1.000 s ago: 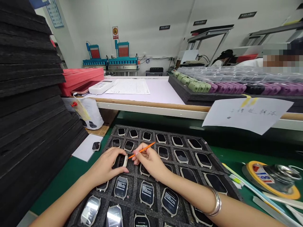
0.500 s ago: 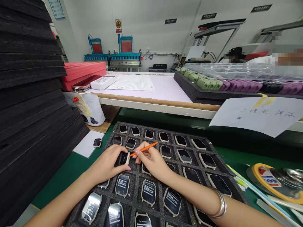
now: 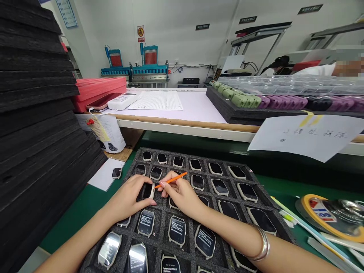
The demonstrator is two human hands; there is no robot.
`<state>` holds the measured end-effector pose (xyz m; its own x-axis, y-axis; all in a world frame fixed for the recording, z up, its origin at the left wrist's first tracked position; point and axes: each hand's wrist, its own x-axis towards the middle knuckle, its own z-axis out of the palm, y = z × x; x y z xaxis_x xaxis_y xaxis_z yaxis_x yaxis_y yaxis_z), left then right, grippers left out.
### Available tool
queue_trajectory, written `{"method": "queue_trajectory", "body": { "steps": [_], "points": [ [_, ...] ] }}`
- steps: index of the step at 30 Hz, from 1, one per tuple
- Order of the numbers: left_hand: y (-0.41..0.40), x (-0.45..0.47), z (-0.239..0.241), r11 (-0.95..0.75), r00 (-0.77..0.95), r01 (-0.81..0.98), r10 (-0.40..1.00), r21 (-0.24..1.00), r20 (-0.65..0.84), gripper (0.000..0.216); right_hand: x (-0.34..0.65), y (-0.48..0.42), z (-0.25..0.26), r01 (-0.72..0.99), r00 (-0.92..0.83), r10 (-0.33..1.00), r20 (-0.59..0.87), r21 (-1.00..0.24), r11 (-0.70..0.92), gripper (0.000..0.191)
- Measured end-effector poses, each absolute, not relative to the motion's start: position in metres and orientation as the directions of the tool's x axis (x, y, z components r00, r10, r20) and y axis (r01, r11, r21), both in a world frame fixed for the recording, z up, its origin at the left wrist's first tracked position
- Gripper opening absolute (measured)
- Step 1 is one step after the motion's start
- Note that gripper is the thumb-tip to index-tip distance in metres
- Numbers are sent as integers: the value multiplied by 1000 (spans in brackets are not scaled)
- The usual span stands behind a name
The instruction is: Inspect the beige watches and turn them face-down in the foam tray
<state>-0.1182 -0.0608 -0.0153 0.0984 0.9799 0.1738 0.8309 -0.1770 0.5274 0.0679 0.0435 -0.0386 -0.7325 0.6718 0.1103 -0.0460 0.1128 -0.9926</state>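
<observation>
My left hand (image 3: pixel 129 195) grips a smartwatch case (image 3: pixel 148 191) between thumb and fingers, tilted in its slot with its side towards the right. Its screen is dark. In my right hand (image 3: pixel 180 191) is a thin orange stick (image 3: pixel 175 178), held like a pen. The stick's tip meets or nearly meets the side of the watch; exact contact is too small to tell. Both hands are over a black foam tray (image 3: pixel 163 204) with rows of strapless watches. Nearer watches, such as one watch (image 3: pixel 177 230), show lines of white text; the farther screens are dark.
Stacked black foam sheets (image 3: pixel 36 132) rise at the left. A lone watch (image 3: pixel 116 173) lies on white paper (image 3: pixel 104 178). At right are a yellow-rimmed round object (image 3: pixel 327 216) and several thin sticks. A raised shelf (image 3: pixel 196 115) crosses behind, with a paper sign (image 3: pixel 307 136) hanging from it.
The held watch's screen has gone from showing a bright mark to dark. Both hands keep nearly the same pose, and the view has shifted slightly.
</observation>
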Motion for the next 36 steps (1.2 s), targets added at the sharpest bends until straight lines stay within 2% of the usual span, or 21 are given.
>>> {"method": "queue_trajectory", "body": {
  "steps": [14,18,25,29,36],
  "points": [
    [-63,-117,-14,-179,92,886,972,428,216,39,68,42,-33,-72,-734,663,146,-988,137,26],
    [-63,-122,-9,-158,73,926,966,344,248,22,67,42,-34,-89,-716,683,144,-989,116,26],
    [-67,-142,10,-235,201,944,967,231,159,21,68,44,-30,-118,-687,709,162,-987,112,25],
    [-74,-157,13,-239,198,940,964,245,179,21,67,44,-24,-106,-684,708,173,-985,138,21],
    [-84,-171,-7,-230,144,909,956,347,256,19,33,36,-17,-128,-727,668,158,-987,94,15]
  ]
}}
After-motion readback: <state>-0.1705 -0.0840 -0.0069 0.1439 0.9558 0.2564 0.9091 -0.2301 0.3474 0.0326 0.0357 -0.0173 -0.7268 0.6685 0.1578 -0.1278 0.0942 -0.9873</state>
